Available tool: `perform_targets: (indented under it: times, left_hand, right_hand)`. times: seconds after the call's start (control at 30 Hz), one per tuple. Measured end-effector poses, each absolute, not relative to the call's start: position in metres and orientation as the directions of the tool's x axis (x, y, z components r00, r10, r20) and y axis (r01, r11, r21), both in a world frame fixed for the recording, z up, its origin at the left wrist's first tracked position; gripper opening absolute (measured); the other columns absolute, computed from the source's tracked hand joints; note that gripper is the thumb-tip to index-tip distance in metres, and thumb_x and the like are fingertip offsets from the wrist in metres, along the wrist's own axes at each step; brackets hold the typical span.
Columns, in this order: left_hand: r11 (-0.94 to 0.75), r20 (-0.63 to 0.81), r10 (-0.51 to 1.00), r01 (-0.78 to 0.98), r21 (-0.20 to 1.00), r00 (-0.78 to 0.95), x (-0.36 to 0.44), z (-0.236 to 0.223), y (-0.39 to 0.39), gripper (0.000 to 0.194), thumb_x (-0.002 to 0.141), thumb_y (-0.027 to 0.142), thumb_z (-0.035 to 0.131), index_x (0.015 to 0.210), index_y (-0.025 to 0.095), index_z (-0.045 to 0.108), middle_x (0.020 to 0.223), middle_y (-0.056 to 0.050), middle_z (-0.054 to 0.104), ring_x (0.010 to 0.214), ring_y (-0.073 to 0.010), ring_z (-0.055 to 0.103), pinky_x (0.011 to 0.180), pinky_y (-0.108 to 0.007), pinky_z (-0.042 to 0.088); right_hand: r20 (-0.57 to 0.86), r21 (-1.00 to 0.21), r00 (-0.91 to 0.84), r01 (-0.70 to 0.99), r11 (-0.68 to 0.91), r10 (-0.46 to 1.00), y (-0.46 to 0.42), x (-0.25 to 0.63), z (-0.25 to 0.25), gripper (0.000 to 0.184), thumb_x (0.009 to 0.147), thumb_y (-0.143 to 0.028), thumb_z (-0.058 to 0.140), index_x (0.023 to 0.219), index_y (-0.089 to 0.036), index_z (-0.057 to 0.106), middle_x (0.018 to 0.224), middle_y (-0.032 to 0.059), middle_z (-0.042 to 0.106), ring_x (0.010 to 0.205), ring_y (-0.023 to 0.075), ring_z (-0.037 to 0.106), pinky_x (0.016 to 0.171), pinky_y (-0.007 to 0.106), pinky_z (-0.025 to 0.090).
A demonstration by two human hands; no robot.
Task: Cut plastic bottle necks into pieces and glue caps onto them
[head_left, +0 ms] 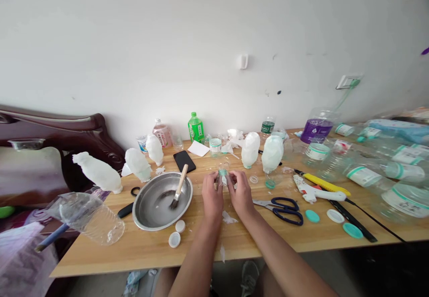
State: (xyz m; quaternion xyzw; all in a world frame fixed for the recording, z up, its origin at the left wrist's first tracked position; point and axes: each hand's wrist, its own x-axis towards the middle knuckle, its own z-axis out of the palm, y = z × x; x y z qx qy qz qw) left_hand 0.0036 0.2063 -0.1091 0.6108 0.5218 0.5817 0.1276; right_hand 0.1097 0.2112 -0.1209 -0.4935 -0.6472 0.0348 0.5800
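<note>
My left hand (212, 195) and my right hand (239, 194) meet over the middle of the wooden table (208, 243). Between their pinched fingers they hold a small clear plastic bottle piece with a teal cap (223, 176). A scrap of white paper (229, 218) lies just under my right wrist. Left of my hands sits a metal bowl (147, 212) with a brush (178, 190) leaning in it. Blue-handled scissors (283, 208) lie to the right of my right hand.
Several paper-covered bottles (250, 149) stand at the back. A black phone (184, 160), a green bottle (195, 128), a white glue gun (315, 193), a yellow cutter (323, 183), loose caps (312, 216) and many clear bottles (365, 174) crowd the right side. A crumpled bottle (89, 216) lies at the left.
</note>
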Motion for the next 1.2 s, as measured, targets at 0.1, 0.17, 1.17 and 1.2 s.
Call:
perform_targets:
  times: [0.1,0.17,1.17,1.2]
  left_hand:
    - [-0.436,0.591,0.778,0.494,0.752,-0.214,0.0024,-0.1093,0.2069,0.012,0.088,0.018,0.055,0.096,0.02,0.065,0.095,-0.007,0.069,0.091,-0.0205,0.064,0.083,-0.035,0.052]
    - [-0.437,0.594,0.776,0.498,0.749,-0.213,0.0017,-0.1087,0.2064,0.011,0.089,0.018,0.055,0.093,0.019,0.065,0.09,-0.007,0.068,0.085,-0.0197,0.064,0.079,-0.034,0.051]
    - [-0.382,0.557,0.784,0.493,0.781,-0.275,0.0004,-0.1149,0.2126,0.01,0.086,0.021,0.058,0.079,0.019,0.065,0.077,-0.003,0.066,0.073,-0.0176,0.062,0.071,-0.03,0.049]
    - [-0.385,0.56,0.781,0.492,0.781,-0.277,-0.0001,-0.1151,0.2125,0.01,0.086,0.021,0.058,0.079,0.019,0.065,0.077,-0.003,0.066,0.073,-0.0176,0.062,0.072,-0.03,0.049]
  right_hand:
    - [0.669,-0.631,0.117,0.611,0.478,0.734,0.2121,0.11,-0.1229,0.028,0.1,-0.035,0.04,0.116,-0.019,0.057,0.106,0.0124,0.069,0.095,0.0232,0.067,0.082,0.036,0.054]
    - [0.643,-0.635,0.094,0.621,0.46,0.76,0.2122,0.1107,-0.1237,0.032,0.1,-0.035,0.038,0.117,-0.018,0.059,0.109,0.0132,0.071,0.096,0.0241,0.069,0.082,0.036,0.054]
    - [0.579,-0.602,0.034,0.691,0.399,0.814,0.2135,0.1107,-0.121,0.047,0.102,-0.039,0.029,0.108,-0.015,0.069,0.076,0.0102,0.074,0.062,0.0186,0.067,0.062,0.025,0.044]
    - [0.575,-0.608,0.044,0.691,0.391,0.817,0.2132,0.1106,-0.1203,0.048,0.102,-0.041,0.029,0.104,-0.015,0.07,0.075,0.0098,0.074,0.062,0.0182,0.067,0.061,0.025,0.044]
